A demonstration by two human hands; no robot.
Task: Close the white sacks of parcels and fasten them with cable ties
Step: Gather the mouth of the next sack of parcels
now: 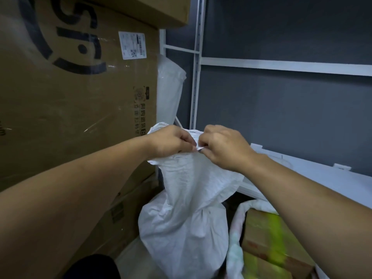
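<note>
A white woven sack (pixel 187 222) stands on the floor in front of me, its neck gathered and pulled up. My left hand (pixel 171 140) grips the bunched top of the sack from the left. My right hand (pixel 221 148) is curled at the same spot from the right and pinches a thin white cable tie (pixel 201 148) between the two hands. Only a short piece of the tie shows; the rest is hidden by fingers and fabric.
Large cardboard boxes (pixel 70 101) are stacked close on the left. A white metal shelf rack (pixel 302 174) stands against the grey wall on the right. An open sack (pixel 239 228) with cardboard parcels (pixel 267 238) sits at lower right. A plastic-wrapped roll (pixel 169 87) leans behind.
</note>
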